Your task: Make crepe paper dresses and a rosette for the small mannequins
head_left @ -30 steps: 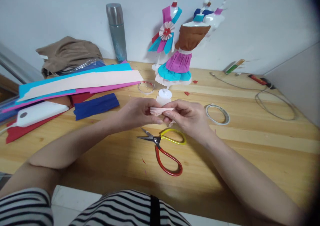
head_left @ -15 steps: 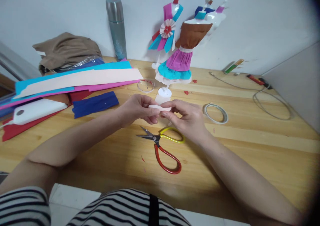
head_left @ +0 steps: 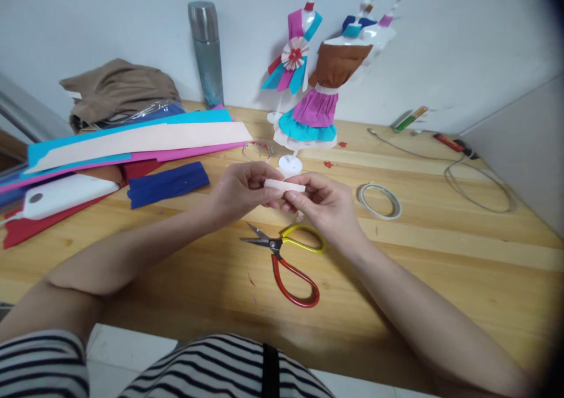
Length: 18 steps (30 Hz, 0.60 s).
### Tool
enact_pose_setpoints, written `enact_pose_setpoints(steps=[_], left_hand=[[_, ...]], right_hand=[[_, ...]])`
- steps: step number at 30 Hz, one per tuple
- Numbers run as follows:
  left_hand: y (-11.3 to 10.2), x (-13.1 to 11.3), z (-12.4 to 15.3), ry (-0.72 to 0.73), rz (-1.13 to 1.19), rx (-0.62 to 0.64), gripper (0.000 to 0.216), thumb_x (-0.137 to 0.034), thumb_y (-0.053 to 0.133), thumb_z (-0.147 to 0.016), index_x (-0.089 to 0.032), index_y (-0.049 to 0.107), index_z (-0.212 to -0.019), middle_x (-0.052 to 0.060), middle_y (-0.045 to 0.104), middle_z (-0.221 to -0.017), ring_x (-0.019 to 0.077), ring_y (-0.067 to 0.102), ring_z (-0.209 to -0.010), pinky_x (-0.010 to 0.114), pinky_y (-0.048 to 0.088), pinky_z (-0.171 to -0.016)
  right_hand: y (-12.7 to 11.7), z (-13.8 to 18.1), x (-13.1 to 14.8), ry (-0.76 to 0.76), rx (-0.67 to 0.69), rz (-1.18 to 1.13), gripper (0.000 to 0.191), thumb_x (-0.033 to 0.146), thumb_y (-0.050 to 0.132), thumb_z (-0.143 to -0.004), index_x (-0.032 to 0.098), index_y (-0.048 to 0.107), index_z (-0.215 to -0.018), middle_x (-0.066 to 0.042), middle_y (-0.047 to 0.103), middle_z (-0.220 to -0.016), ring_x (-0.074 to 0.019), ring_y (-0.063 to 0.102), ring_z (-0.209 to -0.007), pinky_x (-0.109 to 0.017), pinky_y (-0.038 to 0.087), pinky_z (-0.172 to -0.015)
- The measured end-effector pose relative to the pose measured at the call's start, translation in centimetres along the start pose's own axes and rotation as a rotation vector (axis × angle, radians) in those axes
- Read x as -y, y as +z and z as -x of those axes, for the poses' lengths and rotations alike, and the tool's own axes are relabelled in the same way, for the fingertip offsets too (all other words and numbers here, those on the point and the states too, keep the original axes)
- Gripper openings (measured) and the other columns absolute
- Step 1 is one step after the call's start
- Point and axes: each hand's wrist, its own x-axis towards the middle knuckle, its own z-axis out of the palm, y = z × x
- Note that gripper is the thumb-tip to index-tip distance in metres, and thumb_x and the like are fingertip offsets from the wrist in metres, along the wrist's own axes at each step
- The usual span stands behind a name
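Both my hands meet over the middle of the wooden table (head_left: 440,269). My left hand (head_left: 240,191) and my right hand (head_left: 324,205) pinch the two ends of a small pale pink folded strip of paper (head_left: 284,185), held flat between the fingertips. Just below the hands lie scissors (head_left: 288,256) with one yellow and one red handle, blades pointing left. A white roll of tape (head_left: 380,201) lies to the right of my right hand.
Paper-dressed doll figures (head_left: 315,87) stand at the back by the wall, beside a steel flask (head_left: 206,54). Long coloured paper sheets (head_left: 132,142), a dark blue strip (head_left: 168,184) and a brown cloth (head_left: 117,90) fill the left side. A wire loop (head_left: 478,181) lies at right.
The pleated pink paper has been pressed from a fanned bunch into a flatter, narrow strip between my fingertips. Both hands stayed in place, rising slightly.
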Motion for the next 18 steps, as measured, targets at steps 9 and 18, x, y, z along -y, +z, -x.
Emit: enact_pose_setpoints(steps=[9, 18], left_hand=[[-0.1, 0.4, -0.1, 0.033, -0.046, 0.009, 0.027, -0.025, 0.085, -0.065, -0.013, 0.071, -0.085, 0.003, 0.075, -0.073, 0.0162, 0.072, -0.067, 0.027, 0.059, -0.066], [-0.2, 1.2, 0.4, 0.265, -0.362, -0.069, 0.024, -0.026, 0.082, -0.073, -0.014, 0.074, -0.092, 0.002, 0.071, -0.072, 0.0102, 0.060, -0.061, 0.022, 0.046, -0.058]], right_hand=[[0.1, 0.2, -0.2, -0.050, -0.031, -0.043, 0.018, 0.031, 0.076, -0.079, 0.027, 0.060, -0.086, 0.001, 0.069, -0.071, -0.0175, 0.065, -0.060, -0.034, 0.054, -0.058], [-0.2, 0.1, -0.5, -0.127, -0.044, 0.114, 0.014, 0.031, 0.071, -0.083, 0.028, 0.058, -0.081, 0.002, 0.064, -0.065, -0.0178, 0.063, -0.059, -0.034, 0.050, -0.056]])
